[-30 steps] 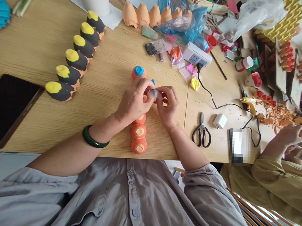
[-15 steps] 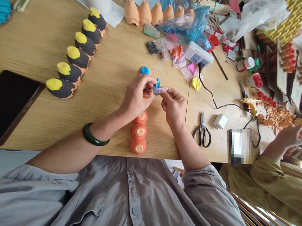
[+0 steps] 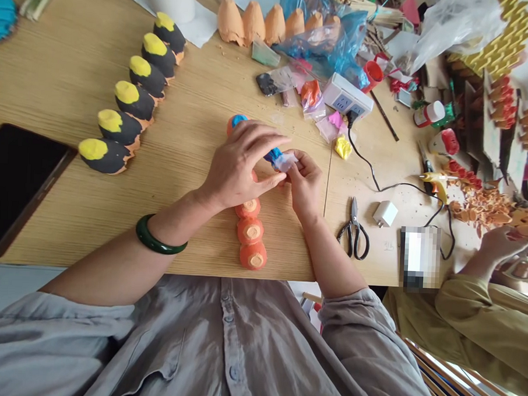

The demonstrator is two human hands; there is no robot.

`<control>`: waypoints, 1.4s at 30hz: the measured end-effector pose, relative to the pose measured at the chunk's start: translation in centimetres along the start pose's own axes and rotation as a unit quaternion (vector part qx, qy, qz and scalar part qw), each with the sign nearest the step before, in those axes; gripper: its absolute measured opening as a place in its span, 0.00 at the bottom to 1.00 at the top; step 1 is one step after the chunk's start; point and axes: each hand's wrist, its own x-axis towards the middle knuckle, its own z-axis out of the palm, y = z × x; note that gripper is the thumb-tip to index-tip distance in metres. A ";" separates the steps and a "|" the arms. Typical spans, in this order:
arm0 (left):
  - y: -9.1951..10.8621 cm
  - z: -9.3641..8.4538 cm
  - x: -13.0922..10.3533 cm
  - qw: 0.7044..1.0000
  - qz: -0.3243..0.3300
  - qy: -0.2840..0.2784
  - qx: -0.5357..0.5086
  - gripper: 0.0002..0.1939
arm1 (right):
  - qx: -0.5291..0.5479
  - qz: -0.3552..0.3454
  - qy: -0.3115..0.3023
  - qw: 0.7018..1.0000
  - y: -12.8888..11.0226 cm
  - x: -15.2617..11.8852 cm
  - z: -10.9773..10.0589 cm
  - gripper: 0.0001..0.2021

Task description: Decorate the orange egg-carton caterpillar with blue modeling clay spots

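My right hand (image 3: 306, 179) pinches a small clear plastic bag (image 3: 285, 161) with blue clay (image 3: 273, 155) at its left end. My left hand (image 3: 241, 162) is spread, thumb and fingers apart on either side of the blue clay, and holds nothing that I can see. Beneath it runs a row of orange egg-carton cups (image 3: 250, 231), standing roughly upright in the picture. Blue covers the tip of the far cup (image 3: 238, 121), while the near cups show pale round tips. My left hand hides the middle of this row.
Black cups with yellow tips (image 3: 142, 76) and a dark tablet (image 3: 22, 181) lie left. Scissors (image 3: 353, 228), a white adapter (image 3: 385, 213) and a power strip (image 3: 348, 96) with its cable lie right. Another person's hand (image 3: 502, 246) is at the far right.
My left hand has opened from its pinch and spread around the blue clay. The orange row has tilted, its near end shifting right and its far end left.
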 end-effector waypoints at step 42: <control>-2.5 0.6 0.5 0.905 -0.269 0.047 -0.327 0.37 | -0.006 -0.086 0.023 0.996 -2.2 -0.8 0.0 0.21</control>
